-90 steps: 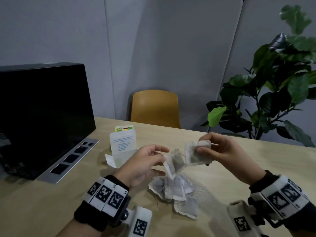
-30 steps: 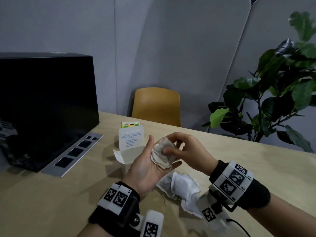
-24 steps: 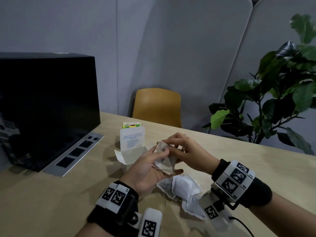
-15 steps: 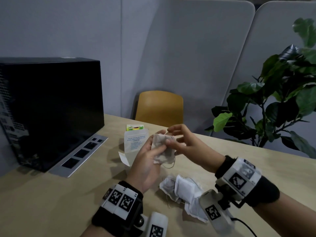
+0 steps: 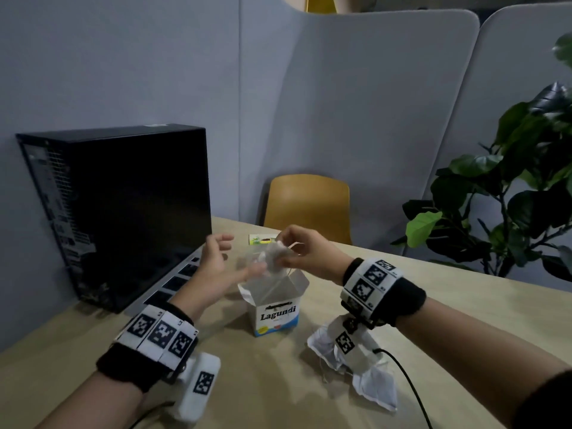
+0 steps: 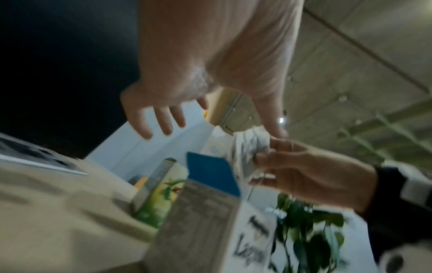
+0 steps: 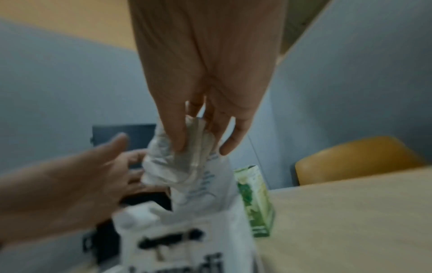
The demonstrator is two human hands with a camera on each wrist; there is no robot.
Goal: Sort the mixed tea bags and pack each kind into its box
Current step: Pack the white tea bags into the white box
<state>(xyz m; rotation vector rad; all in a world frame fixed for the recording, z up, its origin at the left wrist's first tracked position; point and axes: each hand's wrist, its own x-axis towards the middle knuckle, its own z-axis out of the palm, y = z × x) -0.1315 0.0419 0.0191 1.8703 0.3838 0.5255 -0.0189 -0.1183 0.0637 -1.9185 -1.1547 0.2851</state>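
My right hand (image 5: 283,250) pinches a crumpled white tea bag (image 5: 270,258) just above the open top of the white Lagundi box (image 5: 275,314), which stands upright on the table. The right wrist view shows the tea bag (image 7: 184,160) between thumb and fingers over the box (image 7: 187,230). Left of the bag, my left hand (image 5: 238,257) is open with spread fingers (image 6: 163,120), its straight thumb reaching to the bag's edge. Behind stands a green tea box (image 5: 262,239). A pile of white tea bags (image 5: 376,387) lies under my right wrist.
A black computer case (image 5: 123,212) stands at the left on the wooden table (image 5: 464,320). Beyond the table's far edge are a yellow chair (image 5: 306,205), grey partitions and a leafy plant (image 5: 510,196). A black cable (image 5: 408,385) runs from my right wrist.
Both hands held the tea bag together before. Now the left hand has let go and opened, and the right hand has brought the bag over the Lagundi box.
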